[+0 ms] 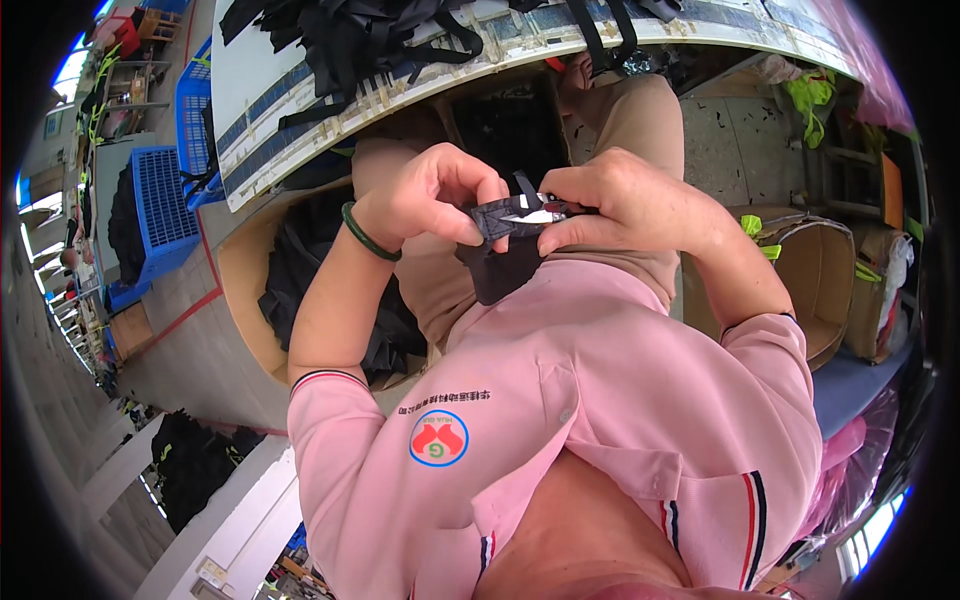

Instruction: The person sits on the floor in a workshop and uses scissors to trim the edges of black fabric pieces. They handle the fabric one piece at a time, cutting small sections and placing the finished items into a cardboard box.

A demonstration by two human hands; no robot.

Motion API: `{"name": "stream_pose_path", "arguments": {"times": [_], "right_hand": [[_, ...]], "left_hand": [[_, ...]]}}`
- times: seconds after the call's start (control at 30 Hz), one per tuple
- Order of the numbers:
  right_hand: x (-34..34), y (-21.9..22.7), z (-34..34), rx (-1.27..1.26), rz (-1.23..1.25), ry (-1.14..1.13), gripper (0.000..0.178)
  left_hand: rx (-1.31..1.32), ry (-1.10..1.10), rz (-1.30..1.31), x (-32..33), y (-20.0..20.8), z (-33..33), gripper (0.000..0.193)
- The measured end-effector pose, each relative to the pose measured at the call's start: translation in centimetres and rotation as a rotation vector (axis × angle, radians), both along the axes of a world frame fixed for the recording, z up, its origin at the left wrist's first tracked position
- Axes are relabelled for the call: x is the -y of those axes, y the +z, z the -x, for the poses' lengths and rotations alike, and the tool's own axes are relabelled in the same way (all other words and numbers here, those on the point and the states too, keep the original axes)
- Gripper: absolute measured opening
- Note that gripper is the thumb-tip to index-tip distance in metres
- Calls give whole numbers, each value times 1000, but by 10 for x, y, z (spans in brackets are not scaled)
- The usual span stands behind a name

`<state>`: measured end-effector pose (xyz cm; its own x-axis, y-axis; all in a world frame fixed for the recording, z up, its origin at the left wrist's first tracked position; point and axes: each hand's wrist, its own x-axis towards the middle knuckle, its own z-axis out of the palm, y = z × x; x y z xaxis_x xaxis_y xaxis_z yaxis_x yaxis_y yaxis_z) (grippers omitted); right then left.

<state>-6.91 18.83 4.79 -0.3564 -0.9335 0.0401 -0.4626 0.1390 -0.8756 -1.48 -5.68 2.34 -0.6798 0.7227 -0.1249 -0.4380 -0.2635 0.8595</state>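
Note:
In front of my waist, my left hand point(445, 195) is closed, pinching a small piece of black fabric point(498, 275) between thumb and fingers. A sewn black strap end shows at the fingertips, and the cloth hangs down toward my lap. My right hand point(625, 205) is wrapped round a pair of thread snips point(532, 214). The bright metal blades point left and lie against the strap end. Whether the blades are cutting a thread is too small to tell. A dark green band point(368, 232) circles my left wrist.
A white table point(250, 120) beyond my knees carries a heap of black straps and fabric point(345, 40). To my left stands a cardboard box point(250, 310) with black pieces inside. Blue crates point(165, 210) are farther left. A round cardboard container point(815, 270) stands at right.

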Motion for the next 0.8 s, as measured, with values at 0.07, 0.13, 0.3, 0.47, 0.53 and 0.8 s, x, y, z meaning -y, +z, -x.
{"name": "stream_pose_path", "arguments": {"times": [0.07,0.13,0.3,0.47,0.53,0.8], "right_hand": [[0,0,0,-38,5,16,36],[1,0,0,-69,5,33,35],[2,-3,-2,-50,19,32,32],[0,-5,-1,-107,8,41,31],[-1,-7,-1,-101,4,44,30],[6,0,-1,-96,-15,111,28]], "left_hand": [[16,-28,17,-1,1,0,17],[39,-53,48,-1,2,0,17],[57,-85,54,-3,-1,0,16],[53,-102,87,0,2,-2,16],[54,-113,81,0,1,-1,16],[70,-169,171,-4,6,0,20]]}}
